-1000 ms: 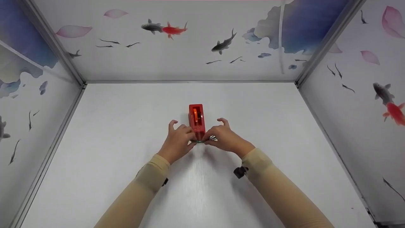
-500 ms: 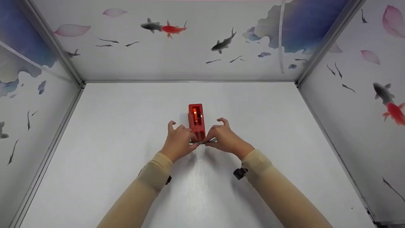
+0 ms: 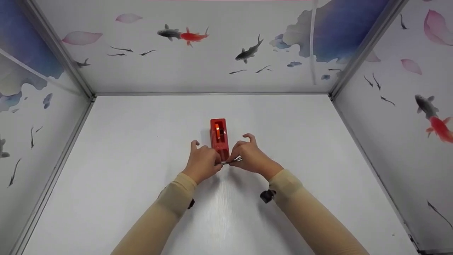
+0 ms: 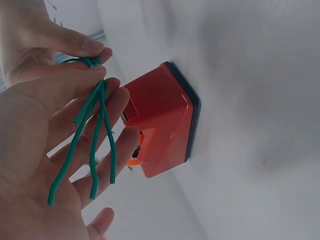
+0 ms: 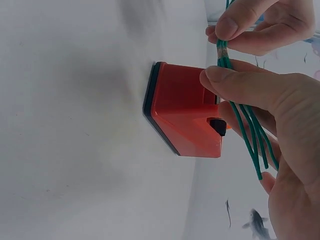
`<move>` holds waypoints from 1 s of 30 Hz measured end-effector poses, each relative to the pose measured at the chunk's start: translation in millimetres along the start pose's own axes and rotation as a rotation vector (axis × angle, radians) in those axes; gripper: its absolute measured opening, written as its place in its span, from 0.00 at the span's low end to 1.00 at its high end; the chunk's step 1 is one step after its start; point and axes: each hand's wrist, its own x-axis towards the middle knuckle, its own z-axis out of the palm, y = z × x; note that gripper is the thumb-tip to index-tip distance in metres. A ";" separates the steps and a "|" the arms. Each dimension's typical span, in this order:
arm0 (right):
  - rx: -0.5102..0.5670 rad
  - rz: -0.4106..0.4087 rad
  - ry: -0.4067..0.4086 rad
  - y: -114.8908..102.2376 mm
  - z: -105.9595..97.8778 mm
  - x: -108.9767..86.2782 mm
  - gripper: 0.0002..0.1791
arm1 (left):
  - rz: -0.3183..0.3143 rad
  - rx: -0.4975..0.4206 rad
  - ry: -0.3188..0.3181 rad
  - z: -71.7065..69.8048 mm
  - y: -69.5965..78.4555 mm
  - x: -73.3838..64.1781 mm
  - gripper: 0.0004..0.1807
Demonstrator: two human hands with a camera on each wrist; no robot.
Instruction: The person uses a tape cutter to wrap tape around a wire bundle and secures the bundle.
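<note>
A bundle of thin green wires [image 4: 92, 137] spans between the two hands, its loose ends fanning out. In the right wrist view a short band of clear tape [image 5: 223, 50] seems to be wrapped round it between the fingers. My left hand [image 3: 203, 161] pinches one side of the bundle between thumb and fingertips. My right hand [image 3: 249, 154] pinches the other side, with wire ends poking out past its fingers. Just beyond both hands, a red tape dispenser [image 3: 220, 146] with an orange roll core stands on the white table [image 3: 141, 127].
White panels printed with fish and petals enclose the table at the back [image 3: 212, 71], left and right. Grey metal strips run along their lower edges. A small black camera [image 3: 268, 196] sits at my right wrist.
My left hand has turned and shifted a little right, closer to the right hand, and now covers its end of the wires. The right hand and the dispenser stay nearly put.
</note>
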 end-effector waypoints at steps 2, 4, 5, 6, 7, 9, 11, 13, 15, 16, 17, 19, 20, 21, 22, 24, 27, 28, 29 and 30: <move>-0.007 0.004 -0.005 0.0 -0.3 -0.2 0.07 | 0.001 0.005 0.010 0.0 -0.2 0.2 0.07; -0.016 0.004 -0.018 0.2 0.0 -0.4 0.07 | -0.001 0.009 0.016 0.0 -0.5 0.3 0.07; -0.019 0.006 -0.028 0.3 0.0 -0.6 0.07 | -0.002 0.011 0.017 -0.2 -0.6 0.3 0.07; -0.017 0.011 -0.040 0.3 0.0 -0.7 0.07 | -0.003 0.012 0.017 -0.3 -0.4 0.3 0.07; -0.010 0.018 -0.053 0.4 0.0 -0.8 0.07 | -0.002 0.011 0.019 -0.1 -0.4 0.4 0.07; -0.001 0.026 -0.070 0.3 -0.7 -1.1 0.06 | 0.004 0.011 0.026 0.3 -0.2 0.7 0.06; 0.009 0.040 -0.091 0.2 -2.1 -1.5 0.05 | 0.012 0.015 0.039 0.5 0.1 1.0 0.06; 0.025 0.055 -0.118 -0.1 -3.7 -1.9 0.05 | 0.017 0.020 0.054 0.7 0.4 1.0 0.06; 0.051 0.086 -0.154 -0.3 -5.4 -2.1 0.06 | 0.019 0.024 0.071 0.3 0.7 1.3 0.05; 0.073 0.105 -0.173 -0.6 -5.6 -2.0 0.06 | 0.017 0.025 0.077 0.3 0.6 0.9 0.05; 0.098 0.129 -0.191 -0.9 -5.9 -2.0 0.07 | 0.015 0.025 0.081 0.3 0.5 0.7 0.05; 0.153 0.180 -0.220 -1.0 -6.1 -1.7 0.10 | 0.017 0.021 0.088 0.0 0.2 0.5 0.05; 0.180 0.207 -0.231 -0.8 -6.0 -1.4 0.11 | 0.017 0.021 0.091 -0.1 0.1 0.4 0.05; 0.205 0.229 -0.239 -0.5 -6.0 -1.2 0.12 | 0.016 0.020 0.093 -0.2 0.0 0.4 0.05; 0.234 0.250 -0.246 -0.2 -5.8 -1.0 0.12 | 0.016 0.020 0.097 -0.3 -0.1 0.2 0.05; 0.292 0.284 -0.259 1.0 -4.9 -0.7 0.13 | 0.014 0.024 0.106 -0.1 -0.3 0.1 0.05; 0.372 0.307 -0.258 3.4 -2.8 -1.0 0.12 | 0.008 0.031 0.114 0.3 0.0 -0.6 0.06; 0.395 0.308 -0.251 4.1 -2.0 -1.2 0.11 | 0.007 0.031 0.116 0.4 0.3 -0.8 0.06; 0.411 0.305 -0.242 4.8 -1.2 -1.3 0.10 | 0.005 0.030 0.118 0.5 0.4 -1.0 0.06; 0.423 0.297 -0.228 5.5 -0.7 -1.5 0.09 | 0.010 0.035 0.126 0.8 0.4 -1.6 0.07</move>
